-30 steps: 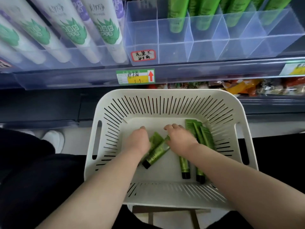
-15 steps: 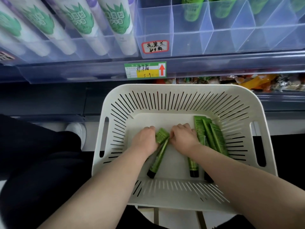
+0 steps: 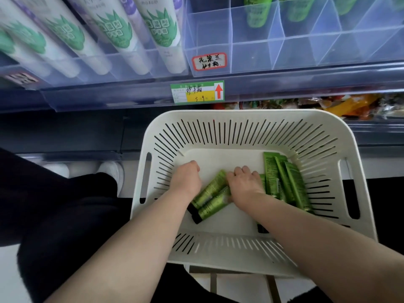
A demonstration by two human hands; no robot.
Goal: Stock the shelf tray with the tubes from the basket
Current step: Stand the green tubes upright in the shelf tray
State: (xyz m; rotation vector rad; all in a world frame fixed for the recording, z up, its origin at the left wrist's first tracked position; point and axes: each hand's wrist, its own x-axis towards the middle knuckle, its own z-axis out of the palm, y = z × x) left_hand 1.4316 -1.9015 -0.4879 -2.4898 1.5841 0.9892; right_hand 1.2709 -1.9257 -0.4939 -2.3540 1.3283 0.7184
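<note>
Mid-job, I'd say. Left hand (image 3: 185,180), right hand (image 3: 246,188) in basket (image 3: 240,115), fingers curled over two tubes (image 3: 211,193); grip hidden. More tubes (image 3: 286,184) stacked right. Shelf tray (image 3: 251,59): rear slots stocked, front bare.

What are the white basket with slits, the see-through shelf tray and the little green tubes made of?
White slotted basket: matte moulded plastic, going by its even slits. Clear shelf tray: hard glossy plastic, maybe acrylic; see-through, thin dividers. Small green tubes: probably soft plastic, slight sheen, flat crimped ends, black caps.
</note>
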